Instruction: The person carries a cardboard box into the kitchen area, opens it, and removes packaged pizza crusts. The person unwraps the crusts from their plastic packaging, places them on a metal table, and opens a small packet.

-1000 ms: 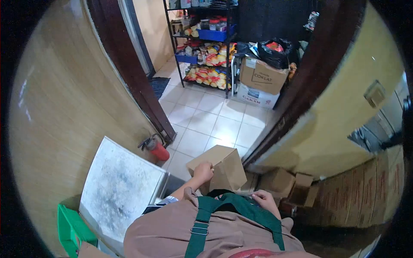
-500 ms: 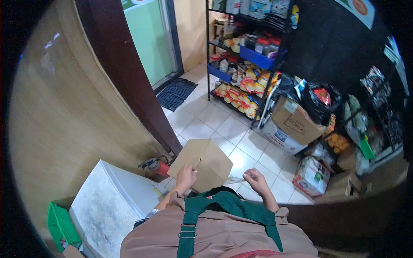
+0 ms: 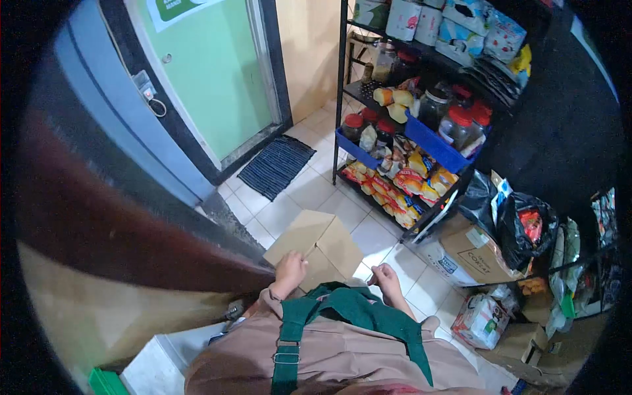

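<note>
One box (image 3: 327,245) is just in front of your apron (image 3: 349,304), your left hand (image 3: 291,268) grasping its left side. Right of the box, your right hand (image 3: 385,278) has its fingers drawn together; whether they pinch anything is unclear. Beyond the box are a mat (image 3: 276,166), leftward, and a rack (image 3: 372,97), rightward.

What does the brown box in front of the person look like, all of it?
The box looks like plain tan cardboard, with flat panels, straight edges and a small dark spot where seams meet. It sits at an angle above the tiled floor, with the left hand curled against it. Its lower part is hidden, so I can't tell what supports it.
</note>
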The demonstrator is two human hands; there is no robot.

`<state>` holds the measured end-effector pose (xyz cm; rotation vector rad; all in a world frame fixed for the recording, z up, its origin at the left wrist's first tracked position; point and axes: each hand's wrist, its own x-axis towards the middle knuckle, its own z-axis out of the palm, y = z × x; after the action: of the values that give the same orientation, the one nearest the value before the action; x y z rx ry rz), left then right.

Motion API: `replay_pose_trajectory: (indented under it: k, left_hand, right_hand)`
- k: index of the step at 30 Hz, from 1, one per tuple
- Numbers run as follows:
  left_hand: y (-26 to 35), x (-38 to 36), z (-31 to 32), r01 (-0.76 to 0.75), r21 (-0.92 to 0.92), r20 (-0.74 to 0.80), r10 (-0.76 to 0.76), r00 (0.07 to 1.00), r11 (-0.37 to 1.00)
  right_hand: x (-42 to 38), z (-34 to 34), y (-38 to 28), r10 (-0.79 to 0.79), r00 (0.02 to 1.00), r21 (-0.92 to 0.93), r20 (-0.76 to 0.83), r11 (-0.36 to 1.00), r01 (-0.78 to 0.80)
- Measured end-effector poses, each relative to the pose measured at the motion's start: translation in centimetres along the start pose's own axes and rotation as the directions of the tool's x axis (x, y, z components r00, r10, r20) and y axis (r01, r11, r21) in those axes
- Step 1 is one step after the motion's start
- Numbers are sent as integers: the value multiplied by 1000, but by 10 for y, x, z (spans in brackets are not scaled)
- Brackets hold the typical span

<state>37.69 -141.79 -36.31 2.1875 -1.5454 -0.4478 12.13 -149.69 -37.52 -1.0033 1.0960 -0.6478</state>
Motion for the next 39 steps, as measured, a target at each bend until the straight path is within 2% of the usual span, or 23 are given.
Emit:
replay_pose_trajectory:
  k: [4, 6, 8, 12, 14, 16, 17, 18, 19, 20, 21, 22, 23, 25, 27, 28, 29, 30, 32, 34, 36, 37, 39]
  left_hand:
    - [-12, 73, -7, 49, 23, -23, -48, 999, 999]
    - [-19, 109, -11, 180, -41, -26, -181, 983, 983]
    - [-31, 147, -10, 238, -55, -75, -242, 967, 970]
    - [-51, 216, -25, 219, -147, -175, -243, 954, 965]
    - [-55, 243, -32, 328, -157, -192, -355, 915, 931]
    - [-59, 275, -48, 351, -182, -230, -386, 893, 919]
    - [-61, 292, -55, 367, -199, -253, -410, 876, 909]
    - [-65, 308, -60, 370, -210, -252, -416, 874, 905]
    - [-71, 325, -64, 361, -174, -268, -397, 878, 916]
    - [-79, 342, -66, 351, -135, -281, -375, 883, 927]
    - [-89, 356, -60, 349, -137, -269, -374, 888, 927]
    - [-104, 374, -50, 244, -75, -371, -254, 893, 967]
    - [-121, 395, -46, 136, -1, -464, -120, 878, 991]
    - [-153, 443, -50, 126, -35, -382, -130, 915, 991]
    - [-176, 495, -71, 155, -30, -282, -157, 947, 988]
    - [-184, 519, -83, 128, -28, -273, -131, 953, 991]
    - [-194, 542, -92, 101, 11, -240, -95, 966, 995]
    - [-200, 568, -99, 70, 52, -207, -58, 977, 996]
    - [-200, 613, -117, -8, 78, -187, 22, 982, 997]
    - [-183, 666, -147, 10, 156, 163, -36, 986, 988]
    - [-176, 708, -155, -75, 204, 231, 26, 973, 976]
    - [-177, 729, -152, -151, 217, 273, 89, 958, 964]
    - [-170, 772, -151, -315, 245, 345, 221, 912, 917]
  right_hand:
    - [90, 17, -17, -38, 998, -68, 48, 997, 41]
    - [140, 24, -34, -50, 994, -107, 93, 992, 60]
    - [190, 38, -65, 5, 987, -355, 159, 933, 52]
    - [284, 63, -120, 116, 952, -353, 283, 936, -9]
    - [328, 75, -144, 157, 939, -465, 305, 886, 3]
    - [377, 91, -165, -46, 931, -683, 362, 666, 299]
    - [430, 89, -132, -124, 887, -695, 444, 577, 429]
    - [450, 99, -141, -119, 887, -702, 446, 568, 430]
    - [468, 121, -156, -317, 742, -622, 590, 408, 668]
    - [483, 146, -173, -465, 532, -501, 708, 202, 842]
    - [485, 174, -203, -449, 459, -431, 767, 170, 886]
    - [493, 201, -225, -440, 379, -356, 814, 137, 924]
    - [510, 225, -226, -451, 387, -365, 804, 139, 921]
    - [548, 270, -234, -373, 204, -160, 905, 146, 976]
    - [583, 299, -233, -366, 277, -258, 888, 100, 961]
    - [597, 309, -233, -330, 348, -346, 877, 66, 936]
    - [616, 316, -234, -299, 397, -384, 867, 106, 917]
    - [632, 320, -248, -317, 418, -407, 851, 103, 907]
    - [644, 322, -273, -313, 562, -581, 765, 41, 813]
    - [667, 319, -287, -305, 650, -655, 696, 100, 749]
    - [687, 315, -300, -269, 749, -728, 605, 196, 658]
    - [696, 312, -308, -262, 773, -717, 577, 291, 634]
    - [722, 302, -307, -339, 789, -719, 513, 332, 611]
